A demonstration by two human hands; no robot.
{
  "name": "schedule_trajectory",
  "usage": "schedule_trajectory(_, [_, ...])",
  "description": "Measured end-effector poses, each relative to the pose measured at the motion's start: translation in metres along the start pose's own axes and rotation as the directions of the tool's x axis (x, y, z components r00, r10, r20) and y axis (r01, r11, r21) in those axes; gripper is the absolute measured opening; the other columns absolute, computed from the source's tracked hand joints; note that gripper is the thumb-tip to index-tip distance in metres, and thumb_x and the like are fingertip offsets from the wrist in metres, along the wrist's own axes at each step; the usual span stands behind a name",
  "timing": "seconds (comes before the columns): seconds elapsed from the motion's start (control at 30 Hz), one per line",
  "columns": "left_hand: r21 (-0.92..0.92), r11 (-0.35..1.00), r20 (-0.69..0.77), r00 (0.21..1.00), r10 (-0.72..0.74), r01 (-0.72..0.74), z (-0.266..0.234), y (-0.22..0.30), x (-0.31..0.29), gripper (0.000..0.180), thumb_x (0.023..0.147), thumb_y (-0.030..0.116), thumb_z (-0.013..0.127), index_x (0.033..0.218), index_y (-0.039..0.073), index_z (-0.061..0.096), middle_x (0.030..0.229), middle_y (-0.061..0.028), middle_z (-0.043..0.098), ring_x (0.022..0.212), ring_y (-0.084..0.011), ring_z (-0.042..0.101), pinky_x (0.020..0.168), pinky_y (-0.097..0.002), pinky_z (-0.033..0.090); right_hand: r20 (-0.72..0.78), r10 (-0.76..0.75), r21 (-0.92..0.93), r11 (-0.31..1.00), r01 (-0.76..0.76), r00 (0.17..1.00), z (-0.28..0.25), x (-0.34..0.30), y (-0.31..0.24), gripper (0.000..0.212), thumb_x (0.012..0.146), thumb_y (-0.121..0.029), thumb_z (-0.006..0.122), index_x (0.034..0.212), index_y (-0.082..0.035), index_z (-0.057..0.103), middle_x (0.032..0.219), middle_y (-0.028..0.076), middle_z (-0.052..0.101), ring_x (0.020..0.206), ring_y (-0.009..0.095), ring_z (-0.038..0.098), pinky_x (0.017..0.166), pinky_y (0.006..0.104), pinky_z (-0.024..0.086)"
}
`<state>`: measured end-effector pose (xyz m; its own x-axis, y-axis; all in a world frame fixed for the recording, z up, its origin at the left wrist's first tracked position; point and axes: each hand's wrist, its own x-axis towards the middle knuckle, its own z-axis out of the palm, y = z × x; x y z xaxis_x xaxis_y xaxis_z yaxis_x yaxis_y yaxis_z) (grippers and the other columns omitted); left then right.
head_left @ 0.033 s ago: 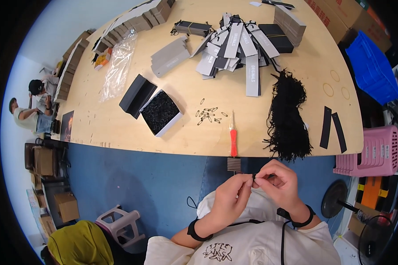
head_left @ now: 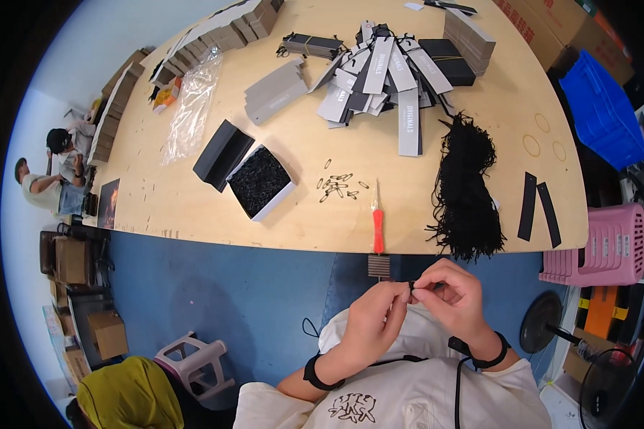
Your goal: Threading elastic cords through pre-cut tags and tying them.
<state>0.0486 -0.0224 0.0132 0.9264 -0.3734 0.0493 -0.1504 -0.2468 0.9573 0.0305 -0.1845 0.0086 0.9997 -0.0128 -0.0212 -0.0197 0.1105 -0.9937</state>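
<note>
My left hand (head_left: 378,313) and my right hand (head_left: 451,293) meet in front of my body, just off the table's near edge. Their fingertips pinch a small black piece (head_left: 411,285) from both sides; most of it is hidden by the fingers. On the table beyond lies an awl-like tool (head_left: 378,230) with a red handle and thin metal tip. Several small safety pins (head_left: 336,186) are scattered beside it. To the right is a thick bundle of black cords (head_left: 466,186). An open box (head_left: 261,182) of small black pieces stands left of the pins.
Grey and black hang tags (head_left: 390,71) are heaped at the far middle. Two black strips (head_left: 527,207) lie by the right edge, near rubber bands (head_left: 532,145). A pink basket (head_left: 595,243) and a blue crate (head_left: 605,107) stand right; a stool (head_left: 193,361) is at lower left.
</note>
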Motion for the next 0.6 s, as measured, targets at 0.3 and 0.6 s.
schedule_trajectory(0.3, [-0.093,0.996,0.035,0.999,0.009,-0.006,-0.002,0.0,-0.001,0.003,0.092,0.0,0.055,0.091,-0.001,0.058,0.073,-0.0053,0.06,0.061,-0.0072,0.052,0.052,-0.0219,0.04,0.094,-0.004,0.05,0.999,-0.001,0.996,-0.01,0.002,0.004,0.011,0.081,0.007,0.066,0.09,0.003,0.063,0.091,0.007,0.056,0.078,0.009,0.058,0.064,0.0199,0.054])
schedule_trajectory(0.6, [-0.108,0.993,0.02,0.999,-0.036,0.038,-0.005,0.0,-0.001,0.003,0.092,0.002,0.056,0.089,0.0,0.057,0.072,-0.0039,0.057,0.06,-0.0061,0.05,0.053,-0.0201,0.038,0.116,-0.035,0.045,0.999,0.03,0.993,-0.011,0.002,0.003,0.015,0.078,0.01,0.066,0.091,0.003,0.063,0.092,0.007,0.054,0.078,0.009,0.055,0.062,0.0194,0.049])
